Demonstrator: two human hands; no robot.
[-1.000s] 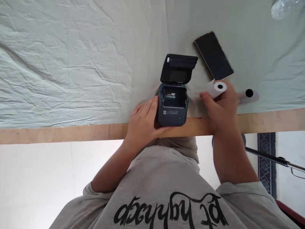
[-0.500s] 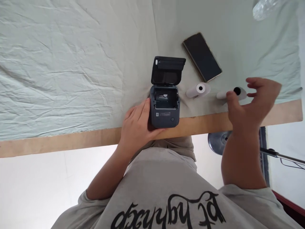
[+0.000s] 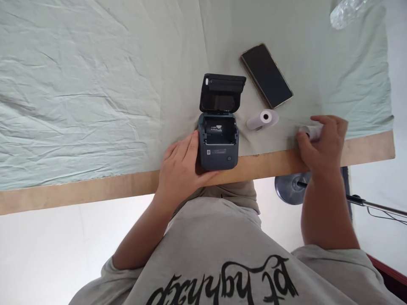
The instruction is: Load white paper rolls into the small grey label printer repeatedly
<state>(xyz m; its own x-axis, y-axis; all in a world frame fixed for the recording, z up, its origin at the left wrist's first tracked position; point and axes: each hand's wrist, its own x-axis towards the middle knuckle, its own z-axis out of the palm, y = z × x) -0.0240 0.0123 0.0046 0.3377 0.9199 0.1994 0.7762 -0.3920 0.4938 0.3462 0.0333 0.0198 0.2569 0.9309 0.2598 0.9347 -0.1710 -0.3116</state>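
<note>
A dark blue-grey label printer stands at the table's front edge with its black lid raised. Its inner bay shows a small white label and holds no roll. My left hand grips the printer's left side, the fingers along that side and the thumb across the front. To the right, my right hand is closed around a white paper roll, thumb at one end and fingers over the other, hiding part of it. Between printer and right hand lies another white paper roll, its dark core hole facing up.
A smartphone with a dark screen lies beyond the rolls. At the far right is a clear plastic bottle or wrap. Wrinkled pale green cloth covers the table up to a bare wooden edge. A round-based stand is below.
My right hand has closed on the right-hand paper roll and turned it, moving slightly left. My left hand stays on the printer. The whole view has shifted a little.
</note>
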